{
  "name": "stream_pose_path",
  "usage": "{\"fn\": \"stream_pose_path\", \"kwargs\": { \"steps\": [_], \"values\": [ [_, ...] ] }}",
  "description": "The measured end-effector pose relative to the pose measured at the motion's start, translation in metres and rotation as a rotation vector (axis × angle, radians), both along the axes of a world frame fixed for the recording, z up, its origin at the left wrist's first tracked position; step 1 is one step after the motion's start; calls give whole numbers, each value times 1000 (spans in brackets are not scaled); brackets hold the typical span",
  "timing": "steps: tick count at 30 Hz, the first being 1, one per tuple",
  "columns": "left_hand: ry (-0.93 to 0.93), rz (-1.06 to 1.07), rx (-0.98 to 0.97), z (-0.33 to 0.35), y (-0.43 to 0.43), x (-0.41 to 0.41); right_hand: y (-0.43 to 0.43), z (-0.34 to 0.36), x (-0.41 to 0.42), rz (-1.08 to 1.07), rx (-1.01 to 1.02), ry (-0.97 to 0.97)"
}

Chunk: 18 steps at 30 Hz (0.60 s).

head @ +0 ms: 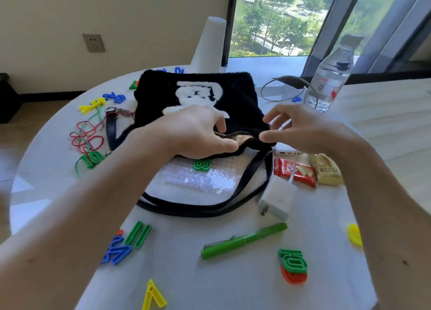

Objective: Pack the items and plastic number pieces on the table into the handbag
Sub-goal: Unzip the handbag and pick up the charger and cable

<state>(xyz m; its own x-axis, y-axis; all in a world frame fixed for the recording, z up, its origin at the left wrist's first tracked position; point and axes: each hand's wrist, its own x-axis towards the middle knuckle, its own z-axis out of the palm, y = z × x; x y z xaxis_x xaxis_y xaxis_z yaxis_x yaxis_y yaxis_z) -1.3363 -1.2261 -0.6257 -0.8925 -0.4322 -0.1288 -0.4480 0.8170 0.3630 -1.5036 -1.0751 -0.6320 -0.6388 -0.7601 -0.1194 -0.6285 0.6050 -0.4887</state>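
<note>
A black fluffy handbag (193, 88) with a white pattern lies mid-table, its zip partly open toward me. My left hand (198, 132) grips the near lip of the opening beside the zip. My right hand (300, 127) pinches the right end of the opening between thumb and forefinger. Loose around the bag lie a green pen (242, 241), a white charger (276, 199), a red snack packet (293, 172), a beige snack packet (327, 172), a white power bank (285, 151) and a water bottle (331, 76). Number pieces include a green 8 (201, 165), a green 5 (292, 260) and a yellow 7 (152, 297).
The bag's black strap (210, 208) loops over bubble wrap (198, 179) near me. Red and green cords (88, 137) tangle at the left among more number pieces (102, 99). A grey cable (279, 88) curls by the bottle. A white cone (208, 46) stands behind the bag.
</note>
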Motion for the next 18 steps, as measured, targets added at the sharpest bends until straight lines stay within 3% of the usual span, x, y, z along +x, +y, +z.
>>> {"fn": "stream_pose_path", "kwargs": {
  "steps": [8, 12, 18],
  "values": [
    [22, -186, 125, -12, 22, -8, 36, 1, -11, -147, 382, 53],
    [60, -258, 171, -10, 31, -12, 37, -27, -29, -332, 282, 192],
    [12, -284, 145, -9, 41, -17, 24, -48, -27, -382, 68, 0]
  ]
}}
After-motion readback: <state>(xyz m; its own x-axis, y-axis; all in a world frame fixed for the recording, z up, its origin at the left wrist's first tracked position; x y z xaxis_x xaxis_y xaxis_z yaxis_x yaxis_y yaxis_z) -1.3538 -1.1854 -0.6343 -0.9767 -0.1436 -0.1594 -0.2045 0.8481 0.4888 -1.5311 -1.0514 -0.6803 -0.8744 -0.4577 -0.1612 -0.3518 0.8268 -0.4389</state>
